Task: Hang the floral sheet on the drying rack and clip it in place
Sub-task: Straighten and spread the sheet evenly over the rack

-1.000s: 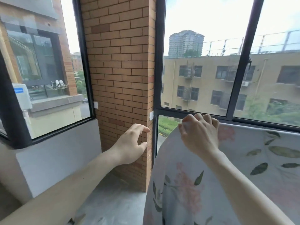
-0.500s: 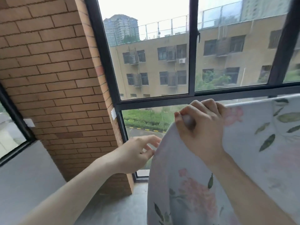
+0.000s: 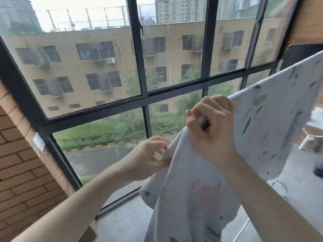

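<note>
The pale floral sheet hangs over a rail that slopes up to the right; the rail itself is hidden under the cloth. My right hand grips the sheet's top left corner, curled round the covered rail end, and a small dark-grey piece shows between its fingers. My left hand is lower and to the left. Its thumb and fingertips pinch the sheet's hanging left edge. The rest of the sheet falls in folds below both hands. No clip is clearly visible.
A black-framed window stands just behind the hands. A brick wall closes the left side. The grey floor lies below, and a white stool or small table stands at the right behind the sheet.
My view has swung to the right along the window. My left hand has reached over and taken the sheet's left edge. My right hand has kept its grip on the top corner.
</note>
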The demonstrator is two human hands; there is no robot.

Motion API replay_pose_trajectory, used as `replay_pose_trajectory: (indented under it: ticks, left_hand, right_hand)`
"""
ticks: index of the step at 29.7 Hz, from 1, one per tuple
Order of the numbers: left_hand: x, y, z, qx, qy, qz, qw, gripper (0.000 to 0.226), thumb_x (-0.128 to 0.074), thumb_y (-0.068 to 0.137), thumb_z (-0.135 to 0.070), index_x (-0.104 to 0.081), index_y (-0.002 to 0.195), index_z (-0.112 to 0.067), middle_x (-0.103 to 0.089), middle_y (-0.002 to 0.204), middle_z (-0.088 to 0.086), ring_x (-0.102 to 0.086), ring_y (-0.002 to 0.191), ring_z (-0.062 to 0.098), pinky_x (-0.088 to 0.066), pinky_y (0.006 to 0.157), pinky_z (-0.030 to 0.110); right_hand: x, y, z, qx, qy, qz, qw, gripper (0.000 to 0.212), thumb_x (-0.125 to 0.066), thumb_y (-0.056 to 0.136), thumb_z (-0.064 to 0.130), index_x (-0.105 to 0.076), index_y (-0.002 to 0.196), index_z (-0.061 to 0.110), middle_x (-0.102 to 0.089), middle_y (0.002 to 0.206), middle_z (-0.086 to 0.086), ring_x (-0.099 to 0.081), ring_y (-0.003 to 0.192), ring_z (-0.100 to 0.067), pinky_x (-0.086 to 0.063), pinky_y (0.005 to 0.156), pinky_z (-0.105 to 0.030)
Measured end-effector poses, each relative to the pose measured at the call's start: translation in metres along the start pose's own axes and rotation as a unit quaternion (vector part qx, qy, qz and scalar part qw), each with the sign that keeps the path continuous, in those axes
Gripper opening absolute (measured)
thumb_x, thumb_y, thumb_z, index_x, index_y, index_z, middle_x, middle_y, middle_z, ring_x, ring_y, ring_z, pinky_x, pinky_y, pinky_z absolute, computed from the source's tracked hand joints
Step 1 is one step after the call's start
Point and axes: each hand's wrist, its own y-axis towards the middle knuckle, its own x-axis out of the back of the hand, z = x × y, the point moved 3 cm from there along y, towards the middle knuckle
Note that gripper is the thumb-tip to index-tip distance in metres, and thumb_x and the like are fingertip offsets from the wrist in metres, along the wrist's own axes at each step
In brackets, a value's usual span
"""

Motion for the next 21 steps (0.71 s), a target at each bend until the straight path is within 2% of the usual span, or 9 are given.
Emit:
replay_pose_trajectory:
  ticks: [2,4,6,8,10,12,14,17,21]
  left_hand:
    - [0.001,0.004,0.011,-0.027,0.001,0.013,1.0,0.017,-0.065,0.089,-0.044,-0.073,0.085,-0.029,-0.069,0.094,-0.013,-0.065,0.089,0.007,-0.058,0.076,0.037]
    - [0.01,0.005,0.026,-0.055,0.009,0.024,0.998,0.02,-0.069,0.095,-0.031,-0.068,0.075,-0.034,-0.068,0.078,-0.016,-0.063,0.077,0.0,-0.054,0.071,0.03]
    - [0.013,0.009,0.034,-0.053,-0.004,0.008,0.999,0.028,-0.071,0.097,-0.025,-0.067,0.073,-0.039,-0.07,0.076,-0.018,-0.062,0.067,-0.004,-0.047,0.065,0.02]
    - [0.022,0.013,0.042,-0.062,-0.026,0.006,0.998,0.033,-0.071,0.098,-0.027,-0.066,0.068,-0.04,-0.069,0.073,-0.018,-0.06,0.062,-0.004,-0.042,0.059,0.013]
    - [0.018,0.018,0.054,-0.079,-0.025,0.009,0.997,0.036,-0.07,0.098,-0.03,-0.064,0.063,-0.032,-0.065,0.067,-0.013,-0.056,0.06,0.0,-0.042,0.057,0.018]
    - [0.005,0.02,0.063,-0.086,-0.018,0.037,0.995,0.036,-0.07,0.097,-0.034,-0.066,0.067,-0.016,-0.065,0.07,-0.002,-0.057,0.065,0.008,-0.051,0.066,0.03]
    - [-0.011,0.021,0.074,-0.101,-0.03,0.081,0.991,0.04,-0.068,0.095,-0.039,-0.064,0.067,-0.011,-0.063,0.073,0.002,-0.057,0.068,0.014,-0.054,0.07,0.038]
    - [-0.033,0.024,0.08,-0.138,-0.046,0.11,0.983,0.044,-0.065,0.09,-0.045,-0.053,0.062,-0.013,-0.053,0.069,0.004,-0.045,0.063,0.014,-0.051,0.066,0.038]
    - [-0.048,0.03,0.073,-0.171,-0.02,0.16,0.972,0.043,-0.06,0.093,-0.055,-0.056,0.06,-0.027,-0.051,0.067,-0.009,-0.044,0.062,0.014,-0.048,0.063,0.036]
  right_hand:
    - [-0.001,-0.001,0.006,-0.012,-0.016,0.002,1.0,0.033,-0.058,0.092,0.017,-0.045,0.062,0.02,-0.05,0.068,0.009,-0.051,0.087,-0.021,-0.04,0.091,-0.043]
    - [-0.007,-0.004,0.016,-0.035,-0.055,-0.005,0.998,0.034,-0.055,0.093,0.013,-0.043,0.062,0.015,-0.051,0.069,0.003,-0.052,0.091,-0.023,-0.042,0.094,-0.049]
    - [-0.001,-0.005,0.017,-0.053,-0.057,0.009,0.997,0.035,-0.053,0.094,0.014,-0.044,0.061,0.011,-0.05,0.068,0.001,-0.055,0.099,-0.025,-0.042,0.098,-0.053]
    - [-0.005,-0.005,0.024,-0.09,-0.093,0.029,0.991,0.035,-0.053,0.094,0.017,-0.045,0.06,0.011,-0.051,0.069,0.001,-0.056,0.11,-0.023,-0.041,0.104,-0.052]
    - [-0.002,-0.004,0.031,-0.131,-0.104,0.061,0.984,0.032,-0.056,0.093,0.019,-0.049,0.063,0.011,-0.056,0.075,-0.001,-0.054,0.12,-0.019,-0.038,0.109,-0.042]
    - [0.0,-0.005,0.037,-0.166,-0.12,0.092,0.974,0.028,-0.058,0.091,0.021,-0.052,0.066,0.012,-0.058,0.08,0.001,-0.049,0.126,-0.014,-0.035,0.109,-0.028]
    - [-0.001,-0.005,0.045,-0.193,-0.146,0.117,0.963,0.025,-0.059,0.09,0.024,-0.054,0.068,0.012,-0.058,0.083,0.003,-0.046,0.129,-0.01,-0.031,0.105,-0.015]
    - [0.001,-0.006,0.054,-0.22,-0.17,0.144,0.95,0.02,-0.061,0.086,0.026,-0.056,0.071,0.013,-0.059,0.089,0.007,-0.043,0.132,-0.004,-0.025,0.103,-0.006]
    - [0.005,-0.005,0.057,-0.233,-0.186,0.152,0.942,0.012,-0.062,0.078,0.022,-0.055,0.071,0.016,-0.06,0.092,0.009,-0.04,0.133,0.0,-0.021,0.103,-0.004]
